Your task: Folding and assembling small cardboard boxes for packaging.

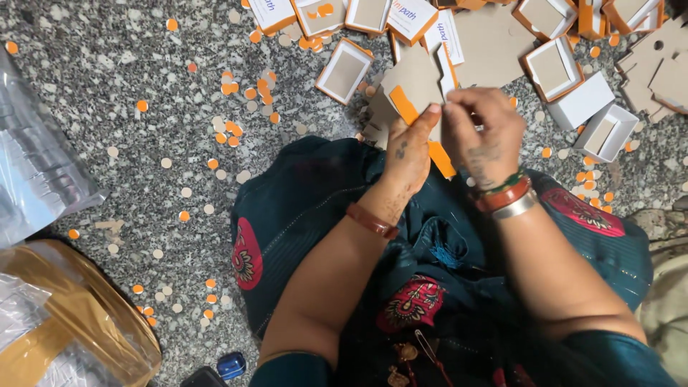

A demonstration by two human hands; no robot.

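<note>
Both my hands hold one flat cardboard box blank [414,84], brown inside with orange and white edges, above my lap. My left hand [407,147] grips its lower part, thumb pressed on the brown face by an orange flap. My right hand [484,132] pinches the blank's right edge with its fingertips. I wear a brown bangle on the left wrist and several bangles on the right. A dark teal garment with red flower patches [315,215] covers my lap below the hands.
Folded small white-and-orange boxes [344,70] and flat brown blanks [663,68] lie on the speckled stone floor [115,93] beyond my hands. Round orange and beige punch-outs [231,129] are scattered about. A clear plastic bag [36,165] and a tan-taped bundle [79,315] lie at the left.
</note>
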